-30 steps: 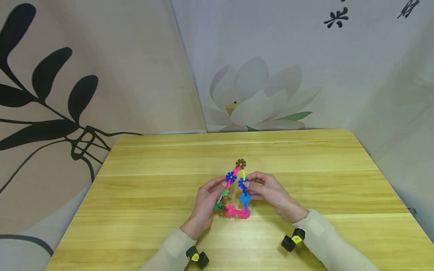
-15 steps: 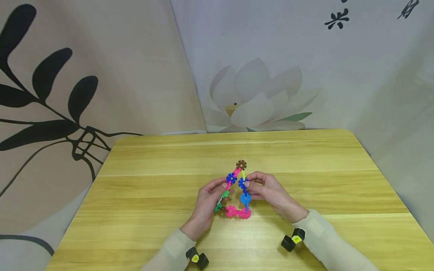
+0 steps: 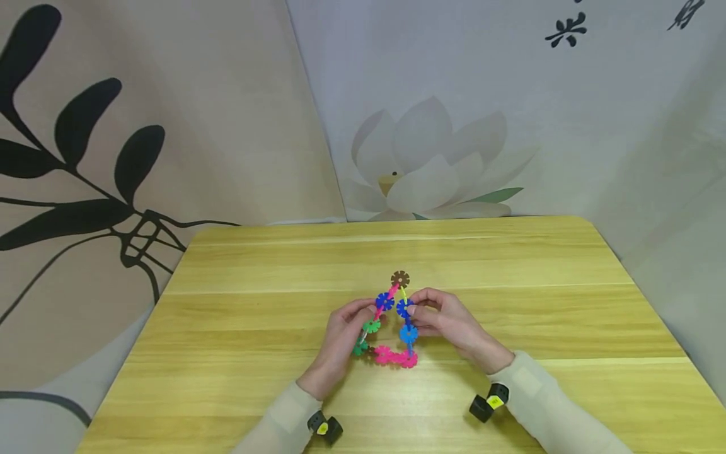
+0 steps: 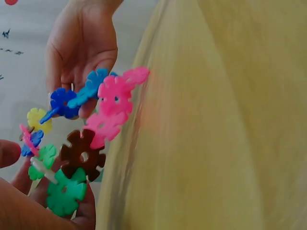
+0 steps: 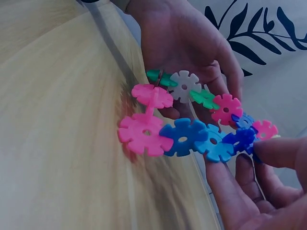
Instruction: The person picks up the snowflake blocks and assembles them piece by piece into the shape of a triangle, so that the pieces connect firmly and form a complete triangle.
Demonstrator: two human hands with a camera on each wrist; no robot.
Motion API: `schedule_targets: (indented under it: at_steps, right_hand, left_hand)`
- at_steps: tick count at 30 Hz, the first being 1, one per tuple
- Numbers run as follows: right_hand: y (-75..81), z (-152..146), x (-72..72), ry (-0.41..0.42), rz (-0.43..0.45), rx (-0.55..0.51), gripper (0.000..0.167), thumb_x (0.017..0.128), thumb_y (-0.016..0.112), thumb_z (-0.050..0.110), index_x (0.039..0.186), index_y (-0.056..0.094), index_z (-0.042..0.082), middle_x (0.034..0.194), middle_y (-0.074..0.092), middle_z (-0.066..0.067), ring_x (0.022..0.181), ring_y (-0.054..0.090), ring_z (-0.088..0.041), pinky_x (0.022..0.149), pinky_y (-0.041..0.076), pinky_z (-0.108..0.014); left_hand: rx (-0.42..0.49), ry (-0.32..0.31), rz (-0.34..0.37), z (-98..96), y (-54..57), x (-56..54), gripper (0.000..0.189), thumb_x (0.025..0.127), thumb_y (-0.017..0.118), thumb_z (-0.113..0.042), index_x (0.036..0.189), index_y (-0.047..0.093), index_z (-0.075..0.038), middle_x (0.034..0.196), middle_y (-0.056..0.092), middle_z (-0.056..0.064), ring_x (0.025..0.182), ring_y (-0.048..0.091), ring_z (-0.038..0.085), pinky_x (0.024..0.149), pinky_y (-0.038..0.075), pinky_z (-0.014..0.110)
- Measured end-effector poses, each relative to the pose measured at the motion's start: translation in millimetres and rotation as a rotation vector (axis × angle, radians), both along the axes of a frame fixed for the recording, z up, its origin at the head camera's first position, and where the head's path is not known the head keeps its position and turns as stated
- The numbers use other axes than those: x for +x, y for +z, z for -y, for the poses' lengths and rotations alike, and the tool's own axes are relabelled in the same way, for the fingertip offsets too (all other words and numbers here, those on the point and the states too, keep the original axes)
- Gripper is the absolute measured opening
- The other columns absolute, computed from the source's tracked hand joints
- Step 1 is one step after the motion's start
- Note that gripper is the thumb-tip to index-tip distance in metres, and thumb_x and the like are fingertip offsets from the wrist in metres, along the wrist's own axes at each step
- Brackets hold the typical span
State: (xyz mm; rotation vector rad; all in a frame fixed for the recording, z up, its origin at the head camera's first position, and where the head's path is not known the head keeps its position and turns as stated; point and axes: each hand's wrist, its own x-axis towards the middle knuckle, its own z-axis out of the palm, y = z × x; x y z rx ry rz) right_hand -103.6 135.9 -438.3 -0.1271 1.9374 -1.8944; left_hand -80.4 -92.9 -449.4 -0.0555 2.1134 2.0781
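Observation:
A ring of linked plastic snowflake discs [image 3: 395, 357] is held up between both hands above the table. Its pieces are pink, blue, green, white, brown and yellow, with a brown disc [image 3: 400, 279] at the far tip. My left hand [image 3: 340, 343] grips the left side, thumb near a pink piece; in the left wrist view a green disc [image 4: 66, 192] lies against its fingers. On the opposite side my right hand [image 3: 454, 323] pinches a dark blue disc [image 3: 404, 308] between thumb and fingers. Two pink discs [image 5: 146, 134] show at the near corner in the right wrist view.
The wooden table [image 3: 255, 265] spreads out around both hands. Behind it stands a pale wall [image 3: 454, 75] printed with a lotus and dark leaves. Small black devices [image 3: 489, 403] are strapped to both wrists.
The ring has shifted slightly left and toward the person, its brown tip a little lower. My left hand has moved slightly left with it. The right hand has barely moved and keeps its pinch.

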Motion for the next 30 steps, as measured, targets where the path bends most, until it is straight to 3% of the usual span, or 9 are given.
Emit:
schedule_targets:
  at_steps: [6, 8, 13, 17, 23, 27, 30]
  right_hand:
    - [-0.3, 0.8, 0.4, 0.016, -0.025, 0.008, 0.034, 0.100, 0.068, 0.016, 0.123, 0.057, -0.007, 0.108, 0.066, -0.015, 0.097, 0.071, -0.027, 0.087, 0.061, -0.043]
    - [-0.1, 1.3, 0.4, 0.031, -0.036, -0.001, 0.034, 0.101, 0.068, 0.016, 0.123, 0.057, -0.007, 0.109, 0.067, -0.017, 0.098, 0.072, -0.028, 0.087, 0.061, -0.044]
    - [0.2, 4.0, 0.5, 0.061, -0.044, -0.018, 0.035, 0.101, 0.067, 0.016, 0.125, 0.056, -0.008, 0.115, 0.066, -0.025, 0.099, 0.072, -0.031, 0.088, 0.061, -0.044]
    - [0.6, 6.1, -0.7, 0.059, -0.043, -0.020, 0.035, 0.101, 0.067, 0.015, 0.125, 0.056, -0.008, 0.117, 0.065, -0.027, 0.101, 0.072, -0.031, 0.088, 0.061, -0.043]
    - [1.3, 9.2, -2.6, 0.043, -0.030, -0.018, 0.033, 0.101, 0.067, 0.013, 0.124, 0.056, -0.009, 0.118, 0.064, -0.029, 0.103, 0.071, -0.037, 0.088, 0.061, -0.042]
    - [1.0, 11.8, -3.6, 0.035, -0.031, -0.011, 0.032, 0.102, 0.066, 0.014, 0.124, 0.056, -0.008, 0.118, 0.064, -0.028, 0.107, 0.069, -0.042, 0.087, 0.061, -0.041]
    - [0.3, 13.9, -3.9, 0.021, -0.035, -0.004, 0.030, 0.102, 0.066, 0.013, 0.122, 0.057, -0.008, 0.114, 0.066, -0.023, 0.107, 0.070, -0.041, 0.088, 0.061, -0.040]
  left_hand:
    - [-0.098, 0.023, -0.036, -1.0, 3.9, -10.4, 0.033, 0.102, 0.062, -0.033, 0.110, 0.074, -0.003, 0.107, 0.071, 0.007, 0.098, 0.059, 0.018, 0.092, 0.047, 0.035]
    - [-0.104, 0.020, -0.057, -2.0, 5.3, -14.3, 0.035, 0.103, 0.061, -0.035, 0.111, 0.073, -0.003, 0.106, 0.071, 0.007, 0.096, 0.060, 0.018, 0.090, 0.049, 0.035]
    - [-0.075, -0.042, -0.106, -0.2, 7.7, -21.5, 0.041, 0.106, 0.058, -0.038, 0.131, 0.067, -0.007, 0.129, 0.070, 0.007, 0.120, 0.064, 0.022, 0.106, 0.048, 0.043]
    - [-0.023, -0.061, -0.143, 0.9, 13.0, -29.0, 0.040, 0.108, 0.055, -0.036, 0.135, 0.067, -0.008, 0.137, 0.067, 0.007, 0.131, 0.059, 0.024, 0.112, 0.045, 0.043]
    - [0.051, -0.059, -0.090, -2.3, 15.8, -42.2, 0.033, 0.105, 0.062, -0.026, 0.132, 0.070, -0.008, 0.134, 0.069, 0.008, 0.122, 0.064, 0.021, 0.095, 0.055, 0.028]
    - [0.093, -0.026, -0.075, -3.5, 13.5, -44.1, 0.028, 0.103, 0.066, -0.014, 0.128, 0.072, -0.004, 0.125, 0.073, 0.012, 0.106, 0.069, 0.017, 0.082, 0.056, 0.022]
    - [0.101, 0.001, -0.090, -4.6, 13.0, -43.8, 0.025, 0.101, 0.068, -0.012, 0.122, 0.073, -0.001, 0.117, 0.075, 0.013, 0.098, 0.070, 0.014, 0.078, 0.056, 0.022]
